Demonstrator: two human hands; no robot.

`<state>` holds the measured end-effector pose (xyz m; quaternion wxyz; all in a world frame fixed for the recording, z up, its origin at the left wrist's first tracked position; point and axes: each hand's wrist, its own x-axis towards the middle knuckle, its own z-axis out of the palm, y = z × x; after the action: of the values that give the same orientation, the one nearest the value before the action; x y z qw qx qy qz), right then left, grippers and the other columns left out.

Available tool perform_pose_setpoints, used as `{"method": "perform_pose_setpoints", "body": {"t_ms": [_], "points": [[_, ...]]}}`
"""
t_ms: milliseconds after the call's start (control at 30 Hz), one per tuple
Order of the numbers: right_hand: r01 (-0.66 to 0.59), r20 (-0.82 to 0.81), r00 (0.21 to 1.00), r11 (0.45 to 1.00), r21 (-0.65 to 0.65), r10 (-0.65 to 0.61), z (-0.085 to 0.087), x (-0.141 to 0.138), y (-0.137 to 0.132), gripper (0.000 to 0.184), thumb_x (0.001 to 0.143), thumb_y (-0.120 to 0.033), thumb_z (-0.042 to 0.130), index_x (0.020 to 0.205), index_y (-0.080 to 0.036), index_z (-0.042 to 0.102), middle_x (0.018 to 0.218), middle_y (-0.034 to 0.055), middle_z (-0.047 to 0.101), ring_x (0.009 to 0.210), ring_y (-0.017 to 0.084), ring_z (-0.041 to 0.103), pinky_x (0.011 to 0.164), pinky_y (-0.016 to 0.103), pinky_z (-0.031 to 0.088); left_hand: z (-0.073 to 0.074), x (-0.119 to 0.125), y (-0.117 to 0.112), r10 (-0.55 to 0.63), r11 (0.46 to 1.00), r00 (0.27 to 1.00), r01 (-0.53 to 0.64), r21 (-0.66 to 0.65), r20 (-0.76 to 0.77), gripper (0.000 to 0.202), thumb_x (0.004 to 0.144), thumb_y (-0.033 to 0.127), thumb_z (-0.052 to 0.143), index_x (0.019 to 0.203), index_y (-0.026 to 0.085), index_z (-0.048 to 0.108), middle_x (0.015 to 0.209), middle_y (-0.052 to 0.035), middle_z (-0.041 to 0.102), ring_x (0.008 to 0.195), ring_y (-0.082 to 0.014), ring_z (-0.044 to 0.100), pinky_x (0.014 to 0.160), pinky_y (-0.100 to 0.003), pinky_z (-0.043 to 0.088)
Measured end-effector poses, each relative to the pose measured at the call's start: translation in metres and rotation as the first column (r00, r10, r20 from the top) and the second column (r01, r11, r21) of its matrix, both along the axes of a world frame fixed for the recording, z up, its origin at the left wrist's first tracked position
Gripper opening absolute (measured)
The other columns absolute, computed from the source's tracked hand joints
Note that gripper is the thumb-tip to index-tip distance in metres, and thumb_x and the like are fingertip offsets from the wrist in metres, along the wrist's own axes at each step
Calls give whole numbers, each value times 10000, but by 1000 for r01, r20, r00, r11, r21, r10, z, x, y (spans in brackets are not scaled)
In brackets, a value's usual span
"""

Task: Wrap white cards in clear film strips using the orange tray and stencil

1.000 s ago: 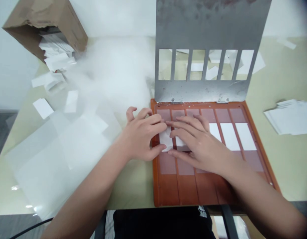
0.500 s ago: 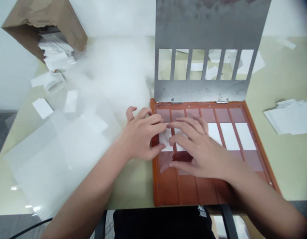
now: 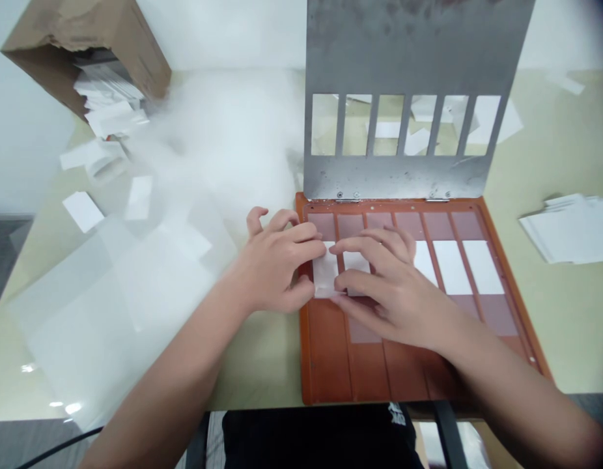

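An orange tray [image 3: 331, 365] with long grooves lies in front of me. White cards [image 3: 452, 268] sit in a row across it, on clear film strips [image 3: 499, 314] that show above and below them. My left hand [image 3: 282, 264] is at the tray's left edge, fingers apart, index fingertip pressing the top of the leftmost card [image 3: 325, 270]. My right hand [image 3: 384, 280] reaches over the same card, with thumb and fingers on the film folded up at its lower edge. The right hand partly hides the middle cards.
A grey metal lid [image 3: 409, 52] with a row of rectangular windows stands hinged up behind the tray. Clear sheets [image 3: 96, 312] and loose white cards [image 3: 83, 212] cover the left side. A cardboard box [image 3: 140, 58] of cards lies back left; a card stack [image 3: 570, 228] is at right.
The film flap below the leftmost card has been folded up over it. My right thumb has moved up to the card's lower edge, and my left thumb has drawn back leftward.
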<state>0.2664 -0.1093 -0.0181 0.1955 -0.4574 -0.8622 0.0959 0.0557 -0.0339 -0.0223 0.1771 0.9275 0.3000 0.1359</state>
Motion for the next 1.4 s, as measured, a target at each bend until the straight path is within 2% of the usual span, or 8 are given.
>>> {"method": "perform_pose_setpoints", "body": {"t_ms": [100,200,300,467,767,1400], "points": [[44,-2,999,999,13,-44,-2,0,3,144,921,-237,578,799,-206,650,1197,112,594,1126,315,491,966,574,342,2,-1,0,-20,1000,1000,20,-17,2,305,665,274,513,922,222,669,1058,-37,713,1032,-301,520,899,-537,189],[48,4,999,999,6,-48,-5,-1,4,149,934,-237,557,826,-208,655,1189,114,593,1137,315,482,963,562,346,1,-1,0,-20,1000,1000,20,-18,12,352,733,494,591,934,216,669,1046,-45,714,1028,-303,522,930,-544,174],[58,14,998,998,6,-58,-6,-2,5,156,944,-255,547,837,-205,650,1181,116,592,1149,315,477,992,566,333,-3,1,0,-2,1000,1000,2,1,15,504,707,680,644,909,219,664,1036,-43,721,1033,-302,523,952,-543,162],[100,7,995,995,10,-100,-7,-3,5,168,962,-252,502,866,-201,629,1180,115,608,1133,304,497,995,562,313,-7,2,0,20,1000,1000,-20,20,-4,436,699,620,721,893,233,662,1051,-21,721,1054,-294,526,961,-537,166],[177,33,983,983,51,-178,-10,-5,6,148,956,-255,519,863,-217,628,1164,77,640,1144,284,504,1051,550,228,-6,3,0,25,1000,1000,-25,4,0,391,721,586,708,880,231,662,1040,-26,720,1056,-296,514,961,-537,160],[289,97,952,957,31,-291,-13,-11,5,154,940,-271,527,838,-216,628,1236,82,600,1122,301,483,1011,548,225,-4,3,0,27,999,1000,-27,-38,-1,334,734,529,717,860,226,656,1013,-26,712,1068,-297,504,972,-531,168]]}}
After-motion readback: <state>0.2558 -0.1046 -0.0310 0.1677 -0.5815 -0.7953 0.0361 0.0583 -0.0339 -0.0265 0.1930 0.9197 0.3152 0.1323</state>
